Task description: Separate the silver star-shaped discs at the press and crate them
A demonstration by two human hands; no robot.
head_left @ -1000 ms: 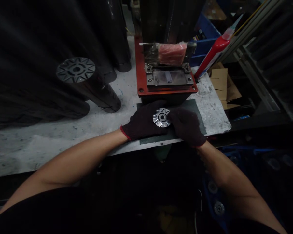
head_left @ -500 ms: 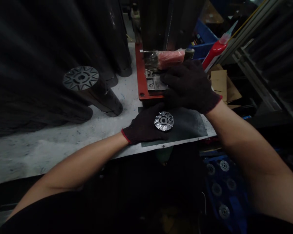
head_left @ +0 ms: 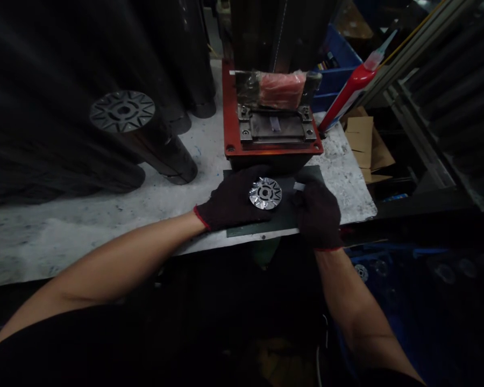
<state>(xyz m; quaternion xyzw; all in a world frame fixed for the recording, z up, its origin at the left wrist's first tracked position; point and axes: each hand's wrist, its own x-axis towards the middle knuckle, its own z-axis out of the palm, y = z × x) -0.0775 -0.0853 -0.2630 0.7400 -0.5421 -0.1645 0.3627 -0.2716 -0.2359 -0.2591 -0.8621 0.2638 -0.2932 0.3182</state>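
**Work held over a dark green rectangular mat (head_left: pixel 286 216), centre of frame**

The silvery, round slotted metal disc (head_left: pixel 270 194) is cradled mid-frame by the dark-gloved left hand (head_left: pixel 232 201), fingers curved wide; just right, a small pale rectangular piece (head_left: pixel 299 186) is pinched by the dark-gloved right hand (head_left: pixel 320 215). Disc best kept level, piece edge-gripped.

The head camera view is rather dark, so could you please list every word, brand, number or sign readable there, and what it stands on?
No text can be read.
Red bottle: its pale label is too blurred to read.
Pale strip in the right hand: too small to tell whether it bears any marking.
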